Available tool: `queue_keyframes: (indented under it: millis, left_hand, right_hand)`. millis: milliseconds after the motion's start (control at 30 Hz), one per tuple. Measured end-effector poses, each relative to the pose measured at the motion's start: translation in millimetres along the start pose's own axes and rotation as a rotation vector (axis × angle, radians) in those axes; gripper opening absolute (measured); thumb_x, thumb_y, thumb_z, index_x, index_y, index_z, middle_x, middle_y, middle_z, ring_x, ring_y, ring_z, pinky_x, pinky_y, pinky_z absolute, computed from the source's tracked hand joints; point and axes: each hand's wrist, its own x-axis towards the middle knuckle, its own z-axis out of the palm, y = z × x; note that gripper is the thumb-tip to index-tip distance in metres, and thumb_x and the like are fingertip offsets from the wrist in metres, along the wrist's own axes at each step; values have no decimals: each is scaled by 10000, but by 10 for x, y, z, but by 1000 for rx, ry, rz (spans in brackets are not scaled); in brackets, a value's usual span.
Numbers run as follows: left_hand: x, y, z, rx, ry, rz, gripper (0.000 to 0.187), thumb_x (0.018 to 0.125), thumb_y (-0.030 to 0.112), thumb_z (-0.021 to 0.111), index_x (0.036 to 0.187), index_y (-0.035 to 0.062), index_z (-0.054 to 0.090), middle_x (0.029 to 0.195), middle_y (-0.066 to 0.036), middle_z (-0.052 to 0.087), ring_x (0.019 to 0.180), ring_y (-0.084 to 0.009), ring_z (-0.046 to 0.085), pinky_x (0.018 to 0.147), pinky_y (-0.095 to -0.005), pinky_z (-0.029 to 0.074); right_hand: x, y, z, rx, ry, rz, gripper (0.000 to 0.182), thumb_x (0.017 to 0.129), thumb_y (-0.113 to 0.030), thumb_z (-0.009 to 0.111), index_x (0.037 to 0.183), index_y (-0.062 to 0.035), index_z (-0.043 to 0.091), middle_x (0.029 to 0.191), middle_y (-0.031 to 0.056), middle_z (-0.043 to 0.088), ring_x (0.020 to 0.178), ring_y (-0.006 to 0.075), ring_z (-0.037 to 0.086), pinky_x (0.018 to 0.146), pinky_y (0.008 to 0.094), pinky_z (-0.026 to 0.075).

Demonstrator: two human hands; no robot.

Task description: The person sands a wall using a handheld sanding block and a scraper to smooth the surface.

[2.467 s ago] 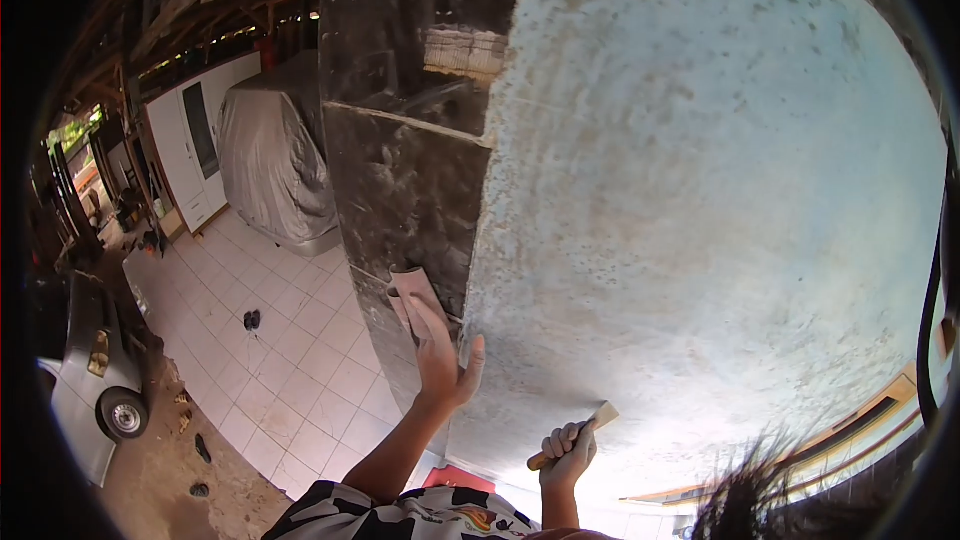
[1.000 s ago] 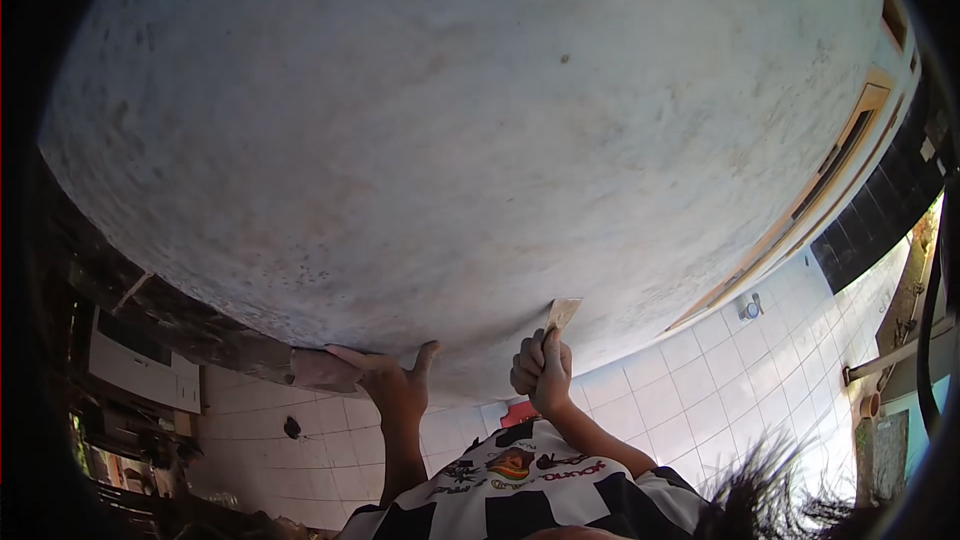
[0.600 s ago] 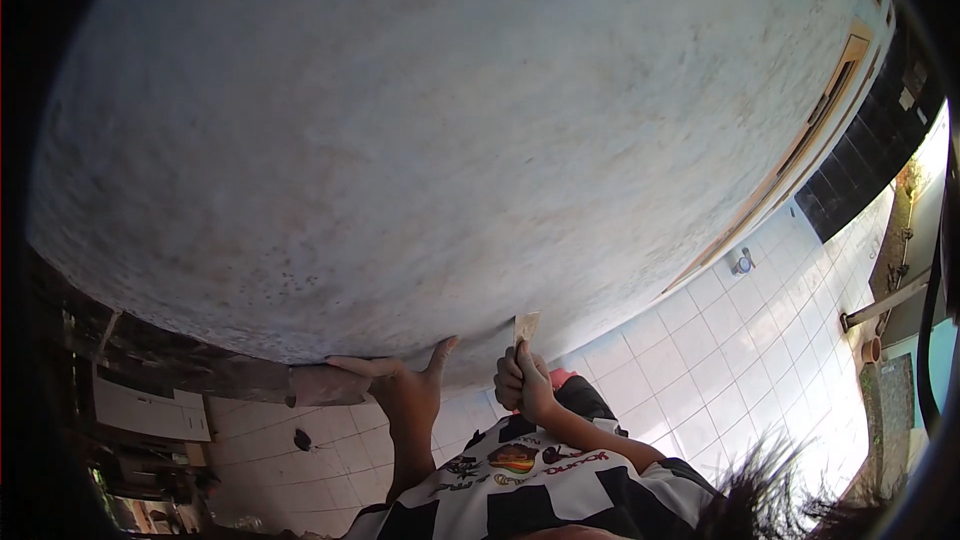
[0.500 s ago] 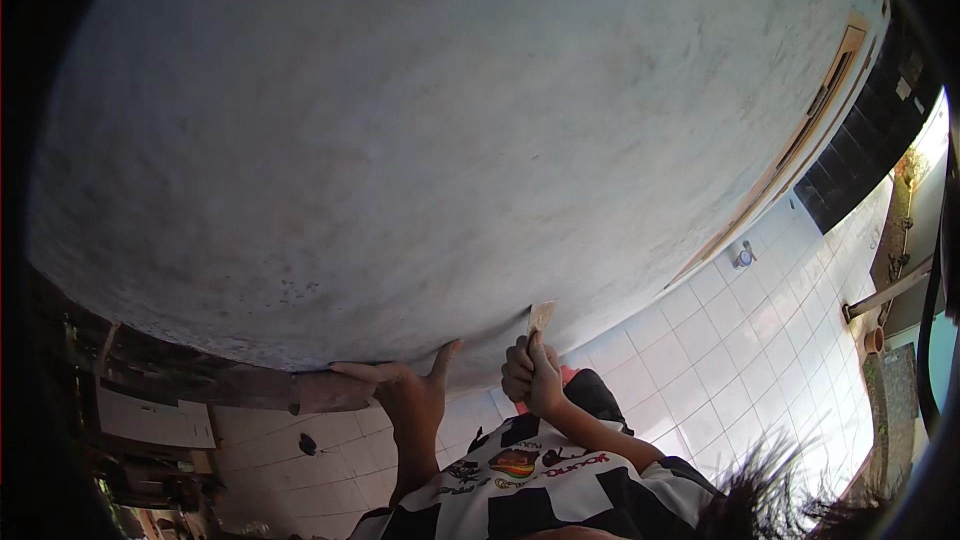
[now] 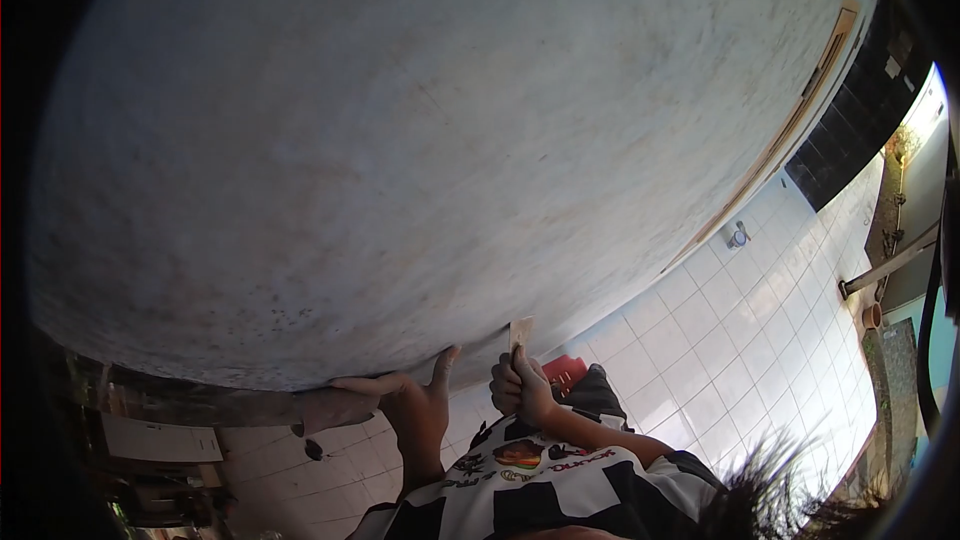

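A large pale blue-grey wall point(image 5: 400, 140) with dark specks and stains fills most of the view. My left hand point(image 5: 415, 415) rests at its lower edge, thumb and fingers spread apart, holding nothing. Below those fingers is a brownish patch point(image 5: 335, 408) that I cannot identify. To the right, the fingers of my right hand point(image 5: 520, 385) are wrapped round a scraper point(image 5: 521, 331). Its flat, pale blade points up at the wall and appears to touch it; its handle is hidden in my fist.
White floor tiles point(image 5: 700, 360) lie below and to the right. A red slotted object point(image 5: 565, 373) sits behind my right forearm. A small blue-and-white item point(image 5: 738, 236) lies near the wooden frame point(image 5: 780, 150). A white board-like panel point(image 5: 160, 437) stands at lower left.
My right hand and the scraper have moved down and slightly left along the wall. More of the red object shows. My left hand keeps nearly the same place, and the view has shifted slightly.
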Motion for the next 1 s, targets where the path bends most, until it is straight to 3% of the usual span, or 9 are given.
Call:
queue_keyframes:
  millis: [133,200,300,433,600,700,833,900,1000]
  left_hand:
    - [-14,-112,97,80,201,221,1109,811,475,778,1327,-261,128,1166,-367,513,1021,-448,559,926,-540,419]
    - [-31,-11,71,54,288,255,778,843,455,755,1183,-184,471,1124,-290,607,947,-417,617,899,-502,447]
    - [-36,71,27,85,304,280,790,845,457,752,1197,-184,452,1117,-292,607,945,-418,621,890,-493,459]
    - [-15,-13,97,69,329,265,811,839,463,756,1213,-182,437,1107,-287,610,945,-414,622,883,-498,463]
    - [-20,42,70,110,268,206,813,821,487,764,1216,-156,462,1105,-268,624,932,-405,631,876,-497,470]
    - [-19,26,78,60,209,131,1001,806,480,781,1324,-215,281,1281,-348,463,1139,-440,497,994,-531,380]
    - [-20,92,28,-9,96,24,1009,806,474,783,1330,-214,265,1284,-348,457,1135,-439,500,999,-530,379]
    - [-12,37,61,-2,181,124,993,806,469,786,1315,-220,283,1285,-349,452,1123,-437,508,991,-531,384]
    - [-9,-1,72,24,179,151,1006,802,471,788,1311,-228,273,1281,-349,457,1117,-438,511,980,-532,389]
  right_hand:
    - [88,-241,88,-43,19,-239,511,1039,-531,303,702,-148,330,581,-53,245,424,76,217,383,255,176]
    - [67,-207,134,-27,69,-257,510,1036,-534,307,703,-148,328,577,-55,240,419,76,217,379,255,171]
    - [0,34,-44,-2,25,-16,511,1036,-531,306,701,-146,333,581,-47,245,428,75,208,380,254,173]
    - [92,-287,155,-60,34,-239,514,1034,-537,300,703,-145,329,586,-46,247,428,82,204,378,256,174]
    - [41,-89,86,-48,19,-76,515,1032,-540,305,707,-140,331,591,-42,252,435,84,194,384,259,179]
    - [71,-228,127,-64,41,-199,519,1024,-550,315,707,-139,330,591,-42,252,432,81,203,383,256,178]
    - [49,-243,195,-74,50,-278,526,1029,-546,291,695,-142,332,585,-35,247,439,90,217,384,261,196]
    - [-21,-82,81,-58,52,-2,521,1024,-553,313,706,-140,325,589,-41,254,438,76,213,387,256,188]
    - [46,-317,238,-74,5,-198,521,1022,-558,314,707,-143,326,588,-42,257,438,77,217,387,258,190]
